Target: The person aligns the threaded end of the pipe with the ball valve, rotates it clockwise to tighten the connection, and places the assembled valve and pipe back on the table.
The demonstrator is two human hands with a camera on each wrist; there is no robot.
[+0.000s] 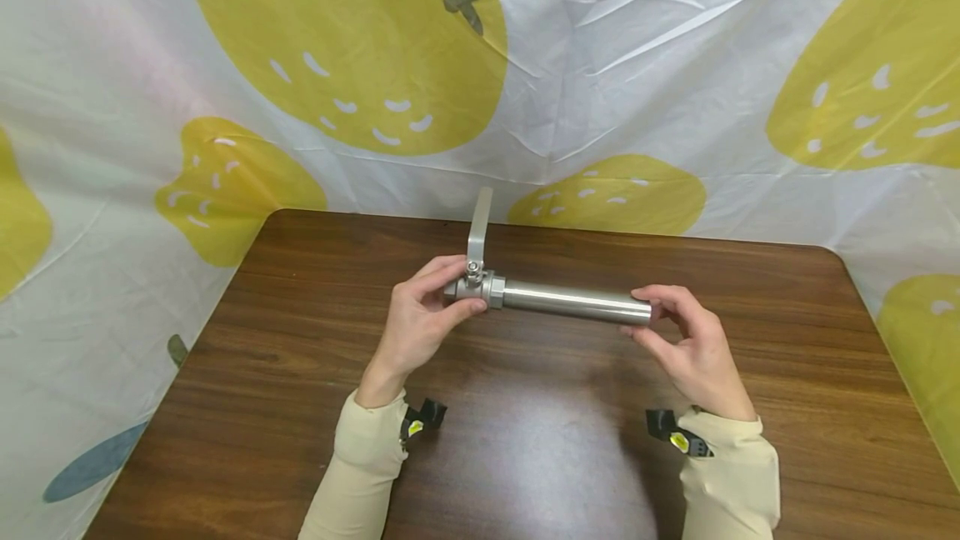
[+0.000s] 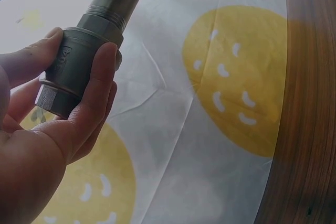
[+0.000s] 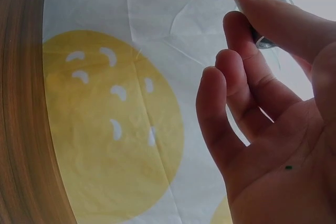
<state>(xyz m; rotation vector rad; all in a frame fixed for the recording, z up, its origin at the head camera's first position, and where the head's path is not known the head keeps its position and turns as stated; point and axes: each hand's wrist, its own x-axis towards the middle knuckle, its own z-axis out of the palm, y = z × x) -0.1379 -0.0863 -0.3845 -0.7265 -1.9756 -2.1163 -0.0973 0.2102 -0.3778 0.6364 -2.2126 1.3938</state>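
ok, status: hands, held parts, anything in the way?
Left hand grips silver metal lever valve. Right hand pinches far end of long silver metal tube. Tube joined to valve, threads showing; no obstruction visible.

perhaps a makeshift booth: printed cloth [image 1: 551,107] around a table [image 1: 540,390].

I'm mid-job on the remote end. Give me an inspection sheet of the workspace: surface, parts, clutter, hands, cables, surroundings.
Surface: brown wood-grain table, with a bright reflection between the forearms.
Job's things: metal valve with a flat lever pointing away from the person; metal tube joined to the valve's hex end, some thread showing at the joint.
Clutter: nothing seen.
Hands: left hand grips the valve body; right hand pinches the tube's far end between thumb and fingers.
Cables: nothing seen.
Surroundings: white sheet printed with large yellow shapes, behind the table and at both sides.
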